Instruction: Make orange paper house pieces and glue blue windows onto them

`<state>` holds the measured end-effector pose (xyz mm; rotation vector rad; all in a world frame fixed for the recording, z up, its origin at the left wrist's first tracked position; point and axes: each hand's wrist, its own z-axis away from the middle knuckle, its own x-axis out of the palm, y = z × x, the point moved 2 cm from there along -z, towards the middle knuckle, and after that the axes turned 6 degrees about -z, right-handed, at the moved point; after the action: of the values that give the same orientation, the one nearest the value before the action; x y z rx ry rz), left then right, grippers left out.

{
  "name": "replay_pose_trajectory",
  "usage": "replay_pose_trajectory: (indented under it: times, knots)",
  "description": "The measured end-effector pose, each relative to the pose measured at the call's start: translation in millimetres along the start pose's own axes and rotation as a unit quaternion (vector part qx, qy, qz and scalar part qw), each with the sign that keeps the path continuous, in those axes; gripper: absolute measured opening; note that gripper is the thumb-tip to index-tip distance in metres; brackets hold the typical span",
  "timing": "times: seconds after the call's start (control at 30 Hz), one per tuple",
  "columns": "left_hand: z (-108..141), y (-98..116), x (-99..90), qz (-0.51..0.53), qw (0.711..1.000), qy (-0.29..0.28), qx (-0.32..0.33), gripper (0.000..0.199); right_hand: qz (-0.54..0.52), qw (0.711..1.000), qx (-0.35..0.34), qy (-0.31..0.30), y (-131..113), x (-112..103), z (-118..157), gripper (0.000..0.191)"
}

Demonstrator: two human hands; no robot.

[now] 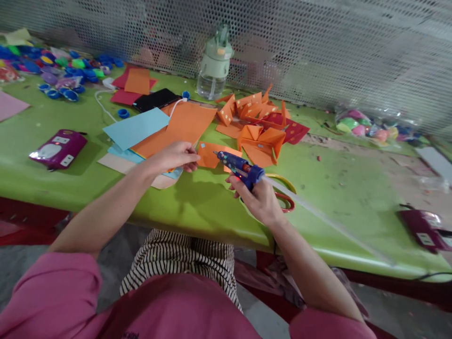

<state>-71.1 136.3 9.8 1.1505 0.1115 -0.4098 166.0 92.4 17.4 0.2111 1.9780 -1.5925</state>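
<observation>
Blue glue gun (237,165): handle wrapped by the fingers of the right hand (260,201)
Left hand (179,157): fingers curled, nearly together; cannot tell whether they grip anything
Orange paper piece (207,157): just beside left fingertips, at the gun's nozzle
Scissors (289,203): beside right hand, partly hidden

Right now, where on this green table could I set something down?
Widest: green table beyond the clear stick, between the red handle and right purple box, though small scraps lie there. Narrower: between the left purple box and light-blue paper. The middle is crowded: folded orange paper, glue gun, left hand, right hand.
</observation>
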Motion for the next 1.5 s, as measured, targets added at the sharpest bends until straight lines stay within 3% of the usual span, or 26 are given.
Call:
replay_pose_trajectory:
  times: [0.1,0.23,1.5]
  knots:
    - [-3.4,-2.5,1.2,0.033,0.999,-0.011,0.019,0.017,0.082,0.996,-0.022,-0.004,0.3,5.7,-2.7,0.033]
    - [-3.6,-0.2,1.5,0.052,0.998,-0.015,0.021,0.020,0.117,0.992,-0.036,0.003,0.0,7.7,-1.8,0.033]
    - [3.6,6.4,3.7,0.046,0.999,-0.008,0.019,0.019,0.155,0.987,-0.039,0.022,0.7,11.4,-2.9,0.034]
